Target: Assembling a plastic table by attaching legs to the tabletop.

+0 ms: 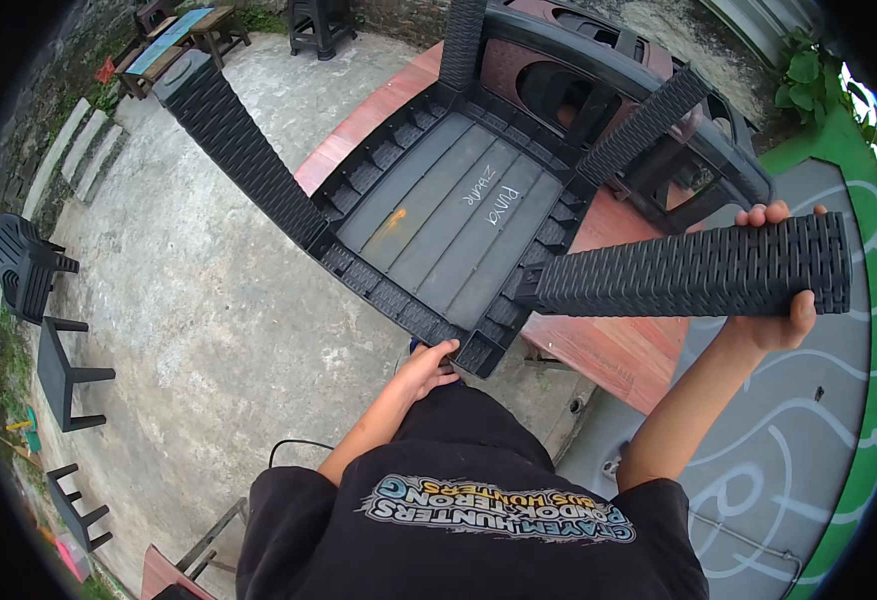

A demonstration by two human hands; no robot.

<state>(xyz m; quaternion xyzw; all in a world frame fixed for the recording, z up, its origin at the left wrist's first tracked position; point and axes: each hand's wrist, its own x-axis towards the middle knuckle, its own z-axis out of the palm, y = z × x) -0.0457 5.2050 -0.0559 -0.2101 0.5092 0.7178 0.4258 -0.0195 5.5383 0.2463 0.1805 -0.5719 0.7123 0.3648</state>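
Observation:
An upturned black plastic table (449,220) with a woven-look pattern shows its ribbed underside, which bears some white handwriting and an orange smear. Three woven-pattern legs stand up from its other corners. My left hand (424,372) grips the rim beside the near corner, thumb on top and fingers partly hidden beneath. In my right hand (774,330) is a loose-looking black table leg (679,270), held near its outer end with thumb and fingers wrapped round it. Its inner end overlaps the table's right edge beside the open square corner socket (481,353); I cannot tell whether they are joined.
Beneath the upturned table is a reddish wood-grain tabletop (624,355). Stacked dark plastic chairs (699,165) stand close behind. Black stools and a small table (64,375) line the left of the concrete floor (189,300). A grey and green painted wall (809,400) borders the right.

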